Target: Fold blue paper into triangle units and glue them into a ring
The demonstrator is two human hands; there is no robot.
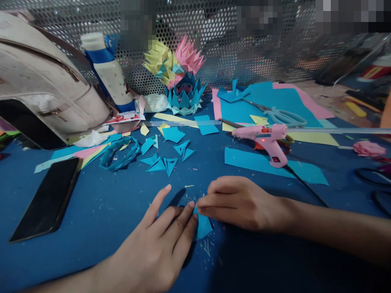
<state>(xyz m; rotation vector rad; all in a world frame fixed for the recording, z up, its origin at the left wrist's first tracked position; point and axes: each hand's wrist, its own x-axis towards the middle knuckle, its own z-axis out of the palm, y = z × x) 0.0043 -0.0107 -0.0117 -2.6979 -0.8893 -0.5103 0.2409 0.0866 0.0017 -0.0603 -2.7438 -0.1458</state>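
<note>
Matt blue paper piece (203,226); pink plastic glue gun (265,136); glossy black phone screen (47,197)

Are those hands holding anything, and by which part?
A small blue paper piece: the left hand has fingertips on its left side, and the right hand has fingertips at its top end. Whether either pinches it can't be told.

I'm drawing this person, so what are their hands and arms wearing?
The left hand and right hand wear no gloves, and I see no rings, watches or bracelets. Both forearms are bare as far as they show, with no sleeves in view.
</note>
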